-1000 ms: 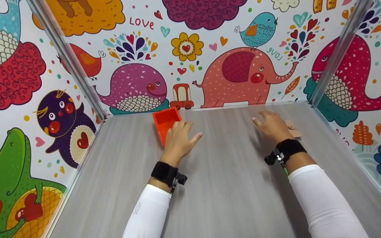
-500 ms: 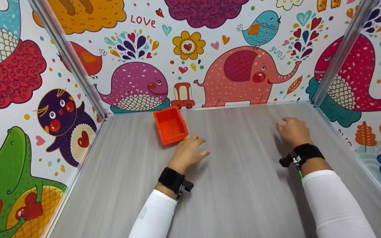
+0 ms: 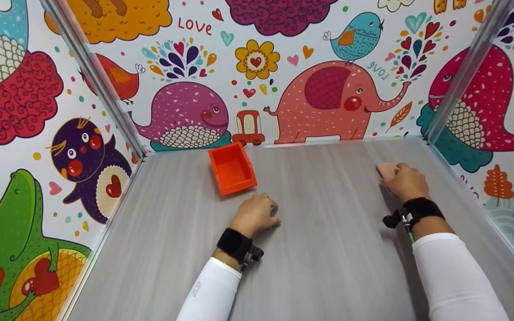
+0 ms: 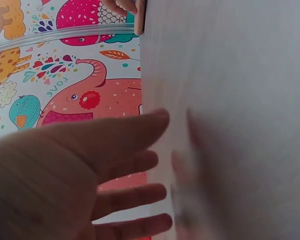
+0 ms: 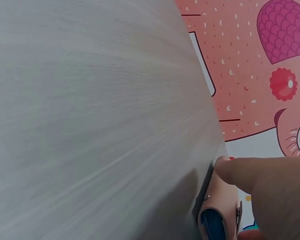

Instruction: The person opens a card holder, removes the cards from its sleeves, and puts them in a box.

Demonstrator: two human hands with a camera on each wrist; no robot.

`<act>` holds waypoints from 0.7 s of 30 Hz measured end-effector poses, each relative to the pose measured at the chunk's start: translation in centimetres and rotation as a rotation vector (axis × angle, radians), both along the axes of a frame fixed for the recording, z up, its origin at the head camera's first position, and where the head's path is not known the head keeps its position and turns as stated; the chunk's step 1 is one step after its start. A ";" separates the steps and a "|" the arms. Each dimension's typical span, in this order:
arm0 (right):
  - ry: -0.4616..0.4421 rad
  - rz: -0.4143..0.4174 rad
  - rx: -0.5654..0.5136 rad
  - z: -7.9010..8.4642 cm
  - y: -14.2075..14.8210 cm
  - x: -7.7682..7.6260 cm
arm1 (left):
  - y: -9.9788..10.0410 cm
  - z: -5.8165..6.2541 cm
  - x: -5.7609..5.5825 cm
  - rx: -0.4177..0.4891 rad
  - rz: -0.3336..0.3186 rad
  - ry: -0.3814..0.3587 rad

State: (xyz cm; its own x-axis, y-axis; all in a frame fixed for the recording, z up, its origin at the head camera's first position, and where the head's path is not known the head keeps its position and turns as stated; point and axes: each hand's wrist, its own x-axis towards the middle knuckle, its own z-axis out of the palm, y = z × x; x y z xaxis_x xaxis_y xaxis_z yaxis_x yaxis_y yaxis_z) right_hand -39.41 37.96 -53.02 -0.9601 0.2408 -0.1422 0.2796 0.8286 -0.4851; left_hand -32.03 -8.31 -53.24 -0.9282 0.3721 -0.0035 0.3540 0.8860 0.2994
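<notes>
A small light-pink wallet [image 3: 386, 171] is at the right rear of the table. My right hand [image 3: 407, 183] grips it from the right, covering part of it. In the right wrist view the thumb lies against the wallet [image 5: 223, 196], whose open end shows something blue inside. My left hand [image 3: 254, 216] hovers low over the table with loosely extended fingers and holds nothing. Just beyond it stands an orange open-topped bin [image 3: 234, 170], apart from the fingers. Nothing shows inside the bin.
The grey wood-grain tabletop [image 3: 319, 249] is bounded by printed panels at the back, left and right. Metal posts [image 3: 458, 84] mark the rear corners. The orange bin sits near the back panel.
My left hand has drawn back from the orange bin, down and slightly right. My right hand has moved right onto the pink wallet and now grips it.
</notes>
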 end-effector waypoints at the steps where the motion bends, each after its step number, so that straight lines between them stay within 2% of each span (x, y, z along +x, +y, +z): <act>1: -0.002 -0.005 -0.002 -0.1 0.0 0.0 | 0.0 0.0 0.1 -0.002 0.000 -0.003; 10: 0.067 -0.001 0.016 -1.2 0.5 0.2 | 0.0 -0.2 0.4 -0.002 0.005 -0.013; 15: 0.067 -0.018 -0.002 -0.9 0.0 0.3 | 0.0 -0.3 0.4 0.007 0.007 -0.011; 21: 0.022 -0.024 -0.069 0.0 -2.4 0.4 | -0.2 -0.5 0.1 0.003 0.000 0.009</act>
State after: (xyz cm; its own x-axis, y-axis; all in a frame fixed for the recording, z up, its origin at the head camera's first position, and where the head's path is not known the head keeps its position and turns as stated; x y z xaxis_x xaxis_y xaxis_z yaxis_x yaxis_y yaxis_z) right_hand -38.98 35.59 -53.03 -0.9573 0.2536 -0.1385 0.2875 0.7861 -0.5472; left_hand -31.92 -8.47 -53.72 -0.9281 0.3724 0.0057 0.3570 0.8851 0.2986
